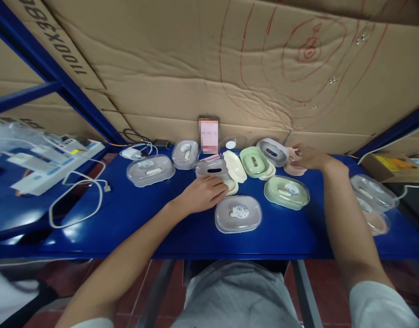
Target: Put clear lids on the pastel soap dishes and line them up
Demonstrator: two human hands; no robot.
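My left hand (206,192) is at mid-table, with its fingers curled over the edge of a cream oval soap dish piece (232,187). Just behind those fingers is a grey soap dish tray (212,167) with a slot. Off to the right, my right hand (314,158) reaches back and has its fingers around a pink soap dish part (294,167), partly hidden by the hand. Between the hands lie a green tray (255,161), a cream oval piece (234,166) and a grey slotted tray (273,152). A lidded grey soap dish (238,214) lies in front, and a lidded green one (286,192) nearer my right hand.
More lidded grey soap dishes (150,170) stand on the left, and grey and pink ones (374,193) on the right. A blurred screen (209,135) leans against the cardboard wall (168,68). On the left are a power strip (59,166) and a white cable (100,200).
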